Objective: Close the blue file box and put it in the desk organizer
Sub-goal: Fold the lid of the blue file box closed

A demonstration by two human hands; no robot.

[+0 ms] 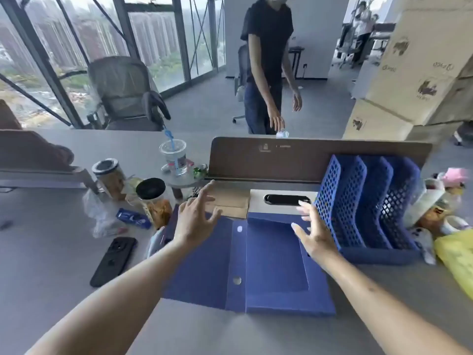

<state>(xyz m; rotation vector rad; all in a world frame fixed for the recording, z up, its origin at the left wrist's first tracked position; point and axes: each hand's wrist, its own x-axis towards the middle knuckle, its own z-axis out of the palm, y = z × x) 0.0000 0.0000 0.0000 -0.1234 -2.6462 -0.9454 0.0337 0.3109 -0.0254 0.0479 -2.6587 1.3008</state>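
The blue file box (271, 267) lies open and flat on the grey desk, its lid spread to the left and its tray to the right. My left hand (198, 217) hovers over the lid's far left corner, fingers spread, holding nothing. My right hand (313, 230) hovers over the tray's far right edge, fingers apart and empty. The blue mesh desk organizer (363, 201) stands upright just right of the box, close to my right hand, with several open slots.
A black phone (114, 260) lies left of the box. Jars (153, 201), a plastic cup (174, 156) and wrappers crowd the far left. A brown divider panel (307, 160) stands behind. A yellow bag (458, 257) and toys sit right. A person (268, 65) stands beyond the desk.
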